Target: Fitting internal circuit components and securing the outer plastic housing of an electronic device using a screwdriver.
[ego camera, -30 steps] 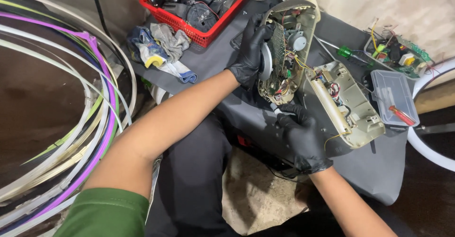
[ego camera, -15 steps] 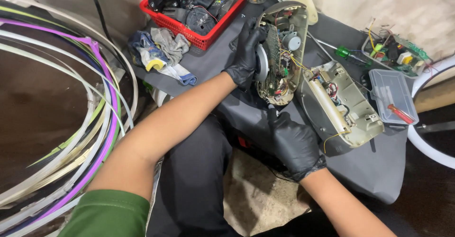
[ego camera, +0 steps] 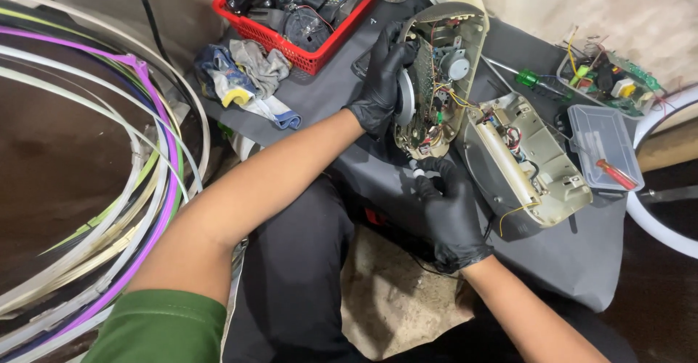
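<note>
My left hand (ego camera: 380,83), in a black glove, grips the left edge of an opened beige appliance shell (ego camera: 440,72) and holds it tilted up, its motor, circuit board and coloured wires facing me. My right hand (ego camera: 448,209), also gloved in black, rests just below the shell's lower end with the fingers curled around a small pale part; I cannot tell exactly what it is. The other beige half of the casing (ego camera: 525,161) lies flat on the dark grey mat (ego camera: 582,261) to the right, joined by wires.
A red basket (ego camera: 291,43) of remote controls and black parts stands at the back. Crumpled rags (ego camera: 247,79) lie left of it. A green-handled screwdriver (ego camera: 529,79), a tray of electronic parts (ego camera: 611,79) and a clear box (ego camera: 603,145) sit at right. Coiled plastic strips (ego camera: 131,188) fill the left.
My right hand has slid left from the flat casing half to just below the held shell. The left hand keeps its grip on the shell.
</note>
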